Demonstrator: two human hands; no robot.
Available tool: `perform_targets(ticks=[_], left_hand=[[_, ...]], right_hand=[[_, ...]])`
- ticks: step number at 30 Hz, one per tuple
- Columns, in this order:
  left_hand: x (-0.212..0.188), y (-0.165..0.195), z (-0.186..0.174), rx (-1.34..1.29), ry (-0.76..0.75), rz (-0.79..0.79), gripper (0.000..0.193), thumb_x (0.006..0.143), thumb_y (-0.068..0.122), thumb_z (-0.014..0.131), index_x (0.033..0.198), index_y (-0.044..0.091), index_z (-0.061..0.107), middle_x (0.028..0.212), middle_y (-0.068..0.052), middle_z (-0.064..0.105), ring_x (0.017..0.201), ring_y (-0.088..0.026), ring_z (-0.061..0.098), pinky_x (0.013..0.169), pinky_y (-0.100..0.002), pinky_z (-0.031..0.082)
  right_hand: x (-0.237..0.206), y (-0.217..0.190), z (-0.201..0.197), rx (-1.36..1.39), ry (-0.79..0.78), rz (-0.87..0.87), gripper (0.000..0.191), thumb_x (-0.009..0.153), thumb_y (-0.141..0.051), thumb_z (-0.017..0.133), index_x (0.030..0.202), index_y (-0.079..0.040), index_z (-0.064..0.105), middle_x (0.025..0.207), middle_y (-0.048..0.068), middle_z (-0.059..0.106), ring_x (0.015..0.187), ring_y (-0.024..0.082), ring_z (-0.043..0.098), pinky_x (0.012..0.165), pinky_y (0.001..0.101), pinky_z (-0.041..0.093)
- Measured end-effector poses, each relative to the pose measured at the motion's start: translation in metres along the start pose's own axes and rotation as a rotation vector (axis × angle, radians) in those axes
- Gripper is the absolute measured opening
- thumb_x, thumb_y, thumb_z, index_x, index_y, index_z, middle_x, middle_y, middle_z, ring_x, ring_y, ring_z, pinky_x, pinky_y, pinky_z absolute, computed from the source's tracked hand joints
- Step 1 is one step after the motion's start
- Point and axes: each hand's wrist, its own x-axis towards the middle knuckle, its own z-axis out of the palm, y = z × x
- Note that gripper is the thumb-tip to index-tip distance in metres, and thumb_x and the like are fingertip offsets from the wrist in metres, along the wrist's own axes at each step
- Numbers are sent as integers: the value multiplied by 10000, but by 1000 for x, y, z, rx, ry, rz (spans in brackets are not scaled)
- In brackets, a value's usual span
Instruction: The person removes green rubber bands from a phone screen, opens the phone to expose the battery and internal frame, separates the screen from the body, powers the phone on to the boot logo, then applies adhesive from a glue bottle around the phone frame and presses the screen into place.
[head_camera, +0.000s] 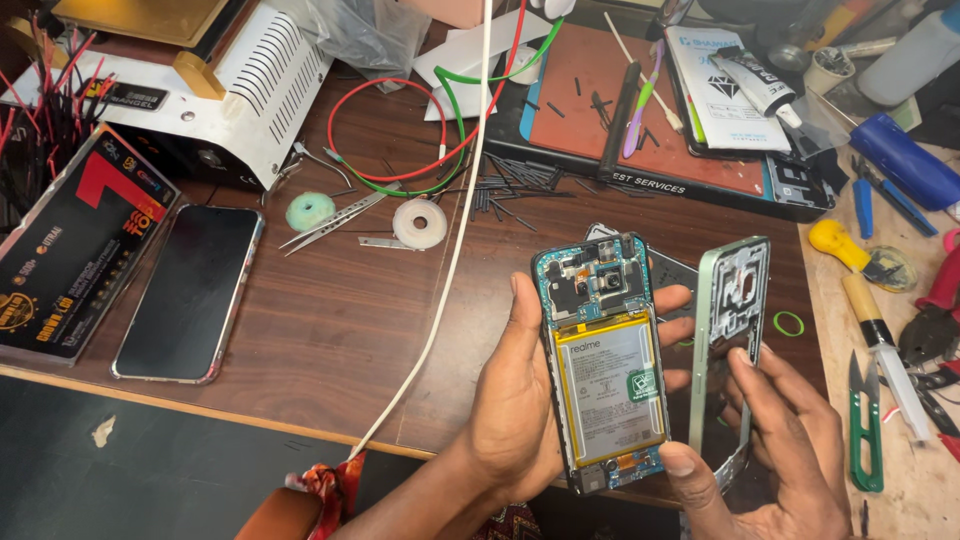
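Here an opened phone (606, 365), its back removed, is held upright over the front edge of a brown wooden table (330, 320). The left hand (520, 400) is wrapped around the phone from its left side, the thumb laid along the left edge and the fingertips (672, 298) curled round the right edge. A pale rectangular battery (610, 385) is seen filling the middle of the phone, with the dark camera module (608, 282) and circuit board above it. Just beside the phone, to its right, a pale green back cover (730, 330) is held on edge, its inner side turned toward the phone. The cover is supported from below by the right hand (770, 460), whose thumb (682, 470) is pressed against the phone's lower right corner while 1 finger rests on the cover's inner face; the 2 parts are seen close together, and whether they touch cannot be told.

Farther left, a second phone (188, 292) with a dark screen is laid flat, beside a black printed box (75, 240). A white cable (450, 240) is run diagonally across the table. Metal tweezers (335, 222) and 2 small tape rolls (419, 223) lie behind it, near a white metal machine (250, 90). A small green ring (788, 323) is seen right of the cover, and green-handled snips (866, 420) lie on the pale surface at far right.
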Motion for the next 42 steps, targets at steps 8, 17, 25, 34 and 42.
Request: perform_targets(ticks=[8,17,25,34,42], left_hand=[[-1,2,-3,9,-17,13,918,998,726,115,1564,62,401,1538,-173,506,1419,-315,501,1132,-487,477],[-3,4,-5,-24,-63,-23,944,1003,750,106,1582,60,388,1524,-183,514,1347,-319,552,1089,-492,508],[0,-3,-8,-10,-34,-31,938,977,746,120,1565,72,406,1525,-151,530,1360,-298,550,1125,-484,481],[0,-13,-11,-24,69,-56,884,1007,705,181,1535,45,438,1450,-149,576,1331,-242,570,1147,-408,466],[0,-8,-6,42,-86,-17,937,994,705,62,1539,23,403,1517,-160,520,1423,-258,508,1178,-442,463]], right_hand=[[2,-9,-2,-146,39,68,794,788,-278,771,1468,29,500,1450,248,441,1349,395,535,1047,473,510],[10,-7,-7,23,151,73,696,864,-280,720,1448,18,486,1451,211,450,1371,347,544,1052,433,479],[3,-7,0,-10,102,-43,764,815,-292,744,1450,35,474,1421,239,424,1319,362,566,1074,424,524],[-9,-30,31,-198,161,-192,808,772,-452,797,1430,-63,536,1385,272,433,1243,356,605,1037,448,535],[-14,-14,42,-373,-74,-246,853,752,-601,665,1408,-72,533,1332,325,374,1282,510,514,1006,575,519]])
